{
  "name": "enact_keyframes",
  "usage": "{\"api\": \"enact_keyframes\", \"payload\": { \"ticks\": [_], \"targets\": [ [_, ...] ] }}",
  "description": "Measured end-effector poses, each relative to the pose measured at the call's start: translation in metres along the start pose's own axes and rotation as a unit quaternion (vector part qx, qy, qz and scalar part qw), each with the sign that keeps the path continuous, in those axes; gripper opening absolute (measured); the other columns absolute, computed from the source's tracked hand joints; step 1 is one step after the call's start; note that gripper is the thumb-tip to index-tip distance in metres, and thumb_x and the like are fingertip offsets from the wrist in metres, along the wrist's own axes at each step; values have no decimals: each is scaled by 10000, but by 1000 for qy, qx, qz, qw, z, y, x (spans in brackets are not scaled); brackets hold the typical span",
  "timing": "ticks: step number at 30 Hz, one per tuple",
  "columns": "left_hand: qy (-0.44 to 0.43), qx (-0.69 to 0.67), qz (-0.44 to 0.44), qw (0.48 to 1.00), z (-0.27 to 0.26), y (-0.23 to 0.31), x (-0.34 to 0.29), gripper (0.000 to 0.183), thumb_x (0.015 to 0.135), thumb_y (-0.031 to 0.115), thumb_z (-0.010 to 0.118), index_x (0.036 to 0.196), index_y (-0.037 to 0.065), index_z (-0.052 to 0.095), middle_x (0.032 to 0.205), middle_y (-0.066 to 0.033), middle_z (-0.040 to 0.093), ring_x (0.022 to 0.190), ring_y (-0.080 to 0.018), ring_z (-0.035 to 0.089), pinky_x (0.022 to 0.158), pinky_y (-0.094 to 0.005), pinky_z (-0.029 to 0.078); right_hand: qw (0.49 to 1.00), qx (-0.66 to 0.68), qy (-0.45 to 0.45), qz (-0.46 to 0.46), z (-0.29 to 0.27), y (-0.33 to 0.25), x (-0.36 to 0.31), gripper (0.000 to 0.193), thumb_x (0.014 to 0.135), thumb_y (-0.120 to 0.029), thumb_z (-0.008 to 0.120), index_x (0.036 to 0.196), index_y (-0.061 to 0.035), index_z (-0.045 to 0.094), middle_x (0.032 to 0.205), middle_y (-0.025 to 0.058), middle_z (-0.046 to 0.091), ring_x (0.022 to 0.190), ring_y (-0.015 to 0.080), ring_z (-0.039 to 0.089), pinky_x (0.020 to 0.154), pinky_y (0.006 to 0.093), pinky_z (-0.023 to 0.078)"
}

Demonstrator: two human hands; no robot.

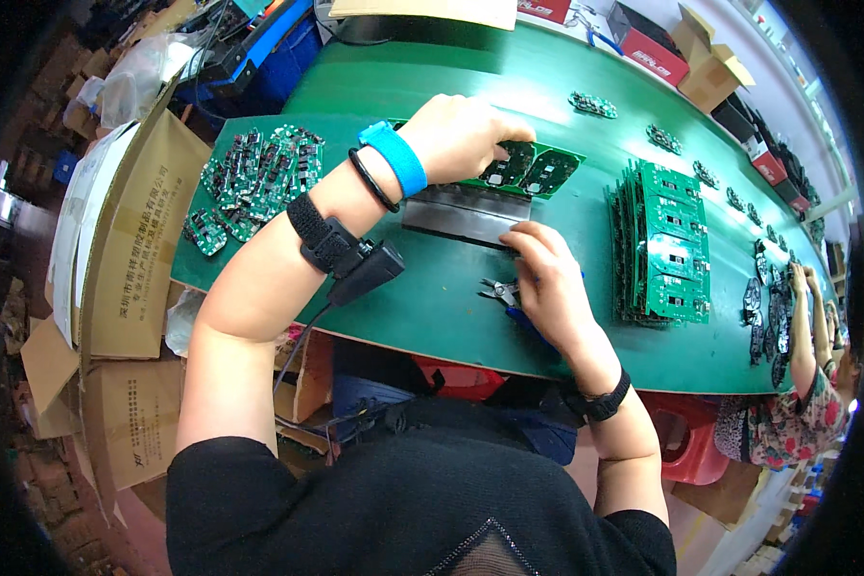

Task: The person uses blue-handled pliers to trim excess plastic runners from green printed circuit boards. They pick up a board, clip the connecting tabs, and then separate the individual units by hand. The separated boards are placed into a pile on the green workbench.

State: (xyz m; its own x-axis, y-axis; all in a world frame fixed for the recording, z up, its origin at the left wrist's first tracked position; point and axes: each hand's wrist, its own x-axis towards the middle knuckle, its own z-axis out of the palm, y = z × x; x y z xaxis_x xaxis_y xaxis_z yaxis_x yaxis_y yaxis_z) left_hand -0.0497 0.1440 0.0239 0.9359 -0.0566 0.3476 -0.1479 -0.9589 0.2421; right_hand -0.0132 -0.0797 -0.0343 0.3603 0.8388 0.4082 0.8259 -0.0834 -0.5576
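Observation:
My left hand [459,137] is closed on a green circuit board panel [552,171] with dark rounded sections, tilted above a grey metal block [466,213]. The panel's left part is mostly hidden by the hand. My right hand [547,278] has its fingers curled together, with the fingertips at the block's near right edge; whatever they may hold is hidden. Beside and partly under this hand lie cutters [497,291] with blue handles, their jaws pointing left.
A pile of small circuit boards [264,178] lies at left, next to a cardboard box [149,240]. Stacked green panels [672,240] stand at right. Separate boards [593,105] line the table's far side. At far right, a co-worker's hands [804,280] are over dark parts.

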Motion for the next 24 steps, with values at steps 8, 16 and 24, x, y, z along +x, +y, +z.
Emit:
{"api": "enact_keyframes", "payload": {
  "ticks": [8, 16, 24],
  "targets": [
    [-26, -6, 11, 1000, -2, -2, -3, 308, 814, 140, 649, 1116, 200, 663, 867, -150, 680, 802, -355, 651, 697, -440, 518, 993, -81, -75, -38, 9, 12, -7, 369, 781, 11, 575, 1149, 26, 594, 1232, 177, 576, 1209, 341, 517, 1009, 426, 401],
    [-18, 20, 13, 1000, 0, -2, 1, 314, 810, 117, 644, 1114, 192, 663, 845, -144, 680, 786, -347, 653, 667, -428, 520, 993, -82, -77, -41, 8, 10, -8, 382, 776, 4, 594, 1157, 27, 585, 1230, 187, 573, 1213, 347, 512, 1010, 427, 405],
    [-10, 32, 16, 999, 1, -3, -1, 306, 811, 130, 643, 1108, 200, 661, 844, -144, 679, 779, -345, 652, 655, -430, 519, 992, -78, -86, -38, 4, 10, -6, 394, 769, 8, 595, 1162, 29, 583, 1238, 194, 566, 1224, 352, 504, 1011, 429, 404]
  ]
}}
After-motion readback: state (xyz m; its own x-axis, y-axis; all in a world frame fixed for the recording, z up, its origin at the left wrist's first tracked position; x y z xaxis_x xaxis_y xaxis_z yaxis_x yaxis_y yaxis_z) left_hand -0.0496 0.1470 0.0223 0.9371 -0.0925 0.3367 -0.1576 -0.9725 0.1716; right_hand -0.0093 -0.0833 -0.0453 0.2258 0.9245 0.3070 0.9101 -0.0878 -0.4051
